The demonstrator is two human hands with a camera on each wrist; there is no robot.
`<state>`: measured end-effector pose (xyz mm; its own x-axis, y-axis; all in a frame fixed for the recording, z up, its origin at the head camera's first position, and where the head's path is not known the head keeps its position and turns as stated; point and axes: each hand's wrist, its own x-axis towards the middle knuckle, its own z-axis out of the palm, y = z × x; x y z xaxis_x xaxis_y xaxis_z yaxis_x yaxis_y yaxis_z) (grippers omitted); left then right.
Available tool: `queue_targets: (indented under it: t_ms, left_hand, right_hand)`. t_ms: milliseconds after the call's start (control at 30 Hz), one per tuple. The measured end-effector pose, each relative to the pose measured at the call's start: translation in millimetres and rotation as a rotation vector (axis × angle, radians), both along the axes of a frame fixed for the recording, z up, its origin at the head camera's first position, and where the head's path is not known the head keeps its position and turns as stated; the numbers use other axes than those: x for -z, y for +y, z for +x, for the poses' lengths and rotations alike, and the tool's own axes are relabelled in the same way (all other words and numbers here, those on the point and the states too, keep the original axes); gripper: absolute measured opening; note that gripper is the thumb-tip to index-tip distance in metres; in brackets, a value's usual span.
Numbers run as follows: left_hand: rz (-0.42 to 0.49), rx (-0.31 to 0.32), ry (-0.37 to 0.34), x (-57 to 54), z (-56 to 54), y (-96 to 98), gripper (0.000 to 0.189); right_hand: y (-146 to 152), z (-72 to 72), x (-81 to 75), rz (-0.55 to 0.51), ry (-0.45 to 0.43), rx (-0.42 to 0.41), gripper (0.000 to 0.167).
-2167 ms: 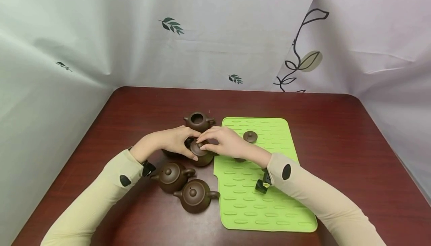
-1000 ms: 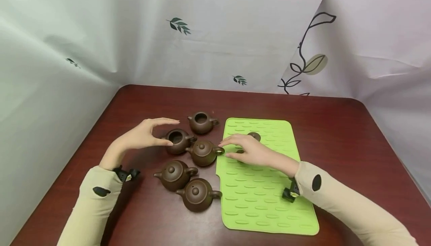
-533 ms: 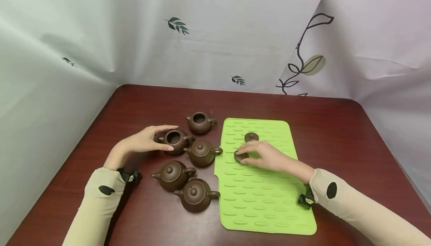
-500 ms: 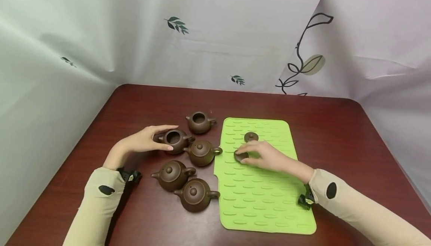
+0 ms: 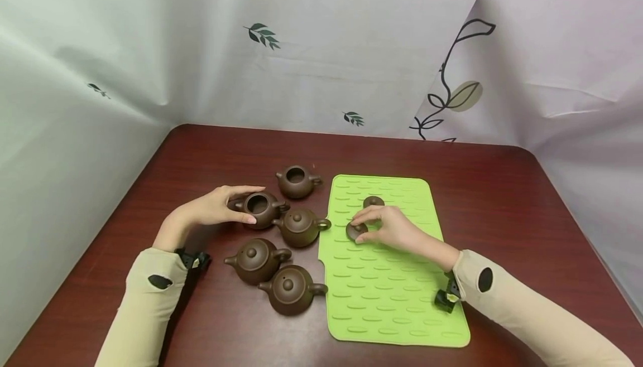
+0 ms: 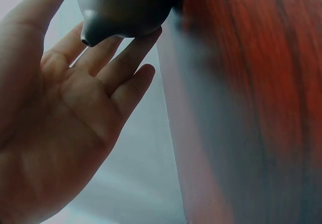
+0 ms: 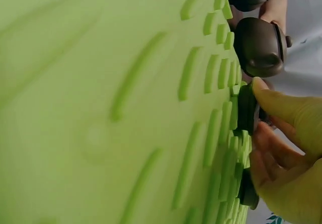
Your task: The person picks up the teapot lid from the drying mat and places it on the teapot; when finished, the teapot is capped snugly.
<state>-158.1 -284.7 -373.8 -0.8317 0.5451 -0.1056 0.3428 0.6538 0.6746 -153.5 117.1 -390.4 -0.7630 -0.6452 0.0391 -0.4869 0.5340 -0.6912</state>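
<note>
With thumb and fingers on either side, my left hand (image 5: 213, 207) holds a brown lidless teapot (image 5: 267, 220) by its spout side. The left wrist view shows the teapot's spout (image 6: 95, 30) over the palm and fingertips against its body. On the green mat (image 5: 382, 314), my right hand (image 5: 397, 232) pinches a round brown teapot lid (image 5: 354, 234) between thumb and fingers. The lid (image 7: 246, 108) appears edge-on at the mat in the right wrist view. Just behind it lies a second lid (image 5: 373, 201), partly covered by the right hand.
Another lidless teapot (image 5: 296, 188) stands at the back. A lidded teapot (image 5: 300, 235) sits close between the held teapot and the mat. Nearer the front are two more lidded teapots, one (image 5: 255, 269) beside the other (image 5: 291, 300). White curtains (image 5: 321, 49) surround the dark red table (image 5: 226, 328).
Both hands have left the lidded teapot in the middle. My left hand moved left and took hold of the lidless teapot; my right moved right onto the mat and took hold of a lid.
</note>
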Motion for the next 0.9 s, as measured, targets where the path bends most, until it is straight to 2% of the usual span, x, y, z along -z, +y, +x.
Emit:
queue_targets:
  t_ms: [133, 367, 567, 767, 900]
  left_hand:
    - [-0.004, -0.01, 0.008, 1.2, 0.7, -0.6, 0.07]
    - [0.003, -0.018, -0.01, 2.0, 0.5, -0.3, 0.069]
    - [0.009, -0.042, -0.057, -0.1, -0.6, 1.1, 0.072]
    - [0.004, -0.052, -0.072, -0.4, 0.1, 1.7, 0.074]
    - [0.004, -0.054, -0.063, 0.5, 1.3, 1.8, 0.073]
  right_hand:
    - [-3.0, -0.4, 0.4, -0.004, 0.004, -0.029, 0.032]
    - [-2.7, -4.5, 0.9, -0.053, -0.031, -0.009, 0.024]
    - [-12.8, -9.6, -11.0, -0.104, -0.032, 0.014, 0.022]
    - [-34.6, -24.0, -28.4, -0.176, 0.013, -0.006, 0.022]
    - [-52.5, -38.0, -34.6, -0.216, -0.001, -0.012, 0.022]
